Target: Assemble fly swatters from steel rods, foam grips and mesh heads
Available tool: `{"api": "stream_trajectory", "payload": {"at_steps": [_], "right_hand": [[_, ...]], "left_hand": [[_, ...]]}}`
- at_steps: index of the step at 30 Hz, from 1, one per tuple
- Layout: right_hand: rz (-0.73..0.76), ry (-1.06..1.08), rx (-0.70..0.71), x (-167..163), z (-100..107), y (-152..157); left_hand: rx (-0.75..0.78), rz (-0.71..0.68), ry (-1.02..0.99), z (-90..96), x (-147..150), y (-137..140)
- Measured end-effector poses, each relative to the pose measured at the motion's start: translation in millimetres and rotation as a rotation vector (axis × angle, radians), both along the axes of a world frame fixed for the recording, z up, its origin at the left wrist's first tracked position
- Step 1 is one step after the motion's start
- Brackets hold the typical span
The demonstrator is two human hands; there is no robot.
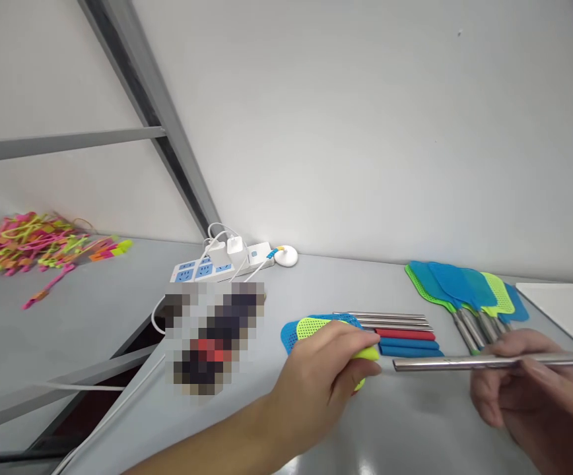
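My left hand (323, 369) is closed around a yellow-green fly swatter head (311, 326), its short neck poking out between thumb and fingers toward the right. Blue swatter heads (289, 335) lie on the table just behind it. Between thumb and fingers, my right hand (524, 382) grips a shiny metal tube (439, 363), held nearly level. The tube's left end points at the yellow-green neck, with a small gap between them. Beyond the hands lie several thin metal rods (400, 321), a red sleeve (405, 334) and blue sleeves (410, 348).
Several fly swatters with metal handles (465, 290) are piled at the back right, beside a white tray (564, 307). A power strip (204, 269) with plugs and a round white device (286, 256) stand near the wall. Pink and yellow cords (29, 244) lie left, past a metal frame (162, 112).
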State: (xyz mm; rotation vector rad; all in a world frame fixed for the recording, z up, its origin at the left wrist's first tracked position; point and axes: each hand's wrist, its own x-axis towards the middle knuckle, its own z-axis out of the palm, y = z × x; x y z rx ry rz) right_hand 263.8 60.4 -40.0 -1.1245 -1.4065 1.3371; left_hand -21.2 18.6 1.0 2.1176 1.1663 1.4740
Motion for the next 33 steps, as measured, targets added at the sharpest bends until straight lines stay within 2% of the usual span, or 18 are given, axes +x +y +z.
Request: {"api": "stream_trajectory", "payload": {"at_steps": [3, 7, 20, 23, 27, 30, 33], "right_hand": [[0.044, 0.180, -0.109, -22.2, 24.6, -1.9], [0.094, 0.187, -0.112, -31.4, 33.7, -5.9], [0.058, 0.003, 0.011, -27.7, 27.3, 3.0], [0.117, -0.035, 0.029, -34.5, 28.6, -4.7], [0.246, -0.057, -0.042, -50.7, 33.9, -20.7], [0.246, -0.072, -0.007, -52.5, 34.9, -23.1], [0.224, -0.031, -0.012, -44.3, 32.6, -17.1]], "left_hand": [[0.080, -0.008, 0.109, -0.9, -1.0, 1.5], [0.103, 0.006, 0.170, -0.4, -2.1, 1.8], [0.291, 0.022, 0.385, 7.6, -10.1, 2.3], [0.269, -0.012, 0.407, 6.3, -9.5, 0.0], [0.231, -0.088, 0.487, 4.4, -3.3, -8.6], [0.244, -0.116, 0.504, 6.1, 0.9, -12.8], [0.238, -0.112, 0.392, 8.4, 0.3, -11.0]]}}
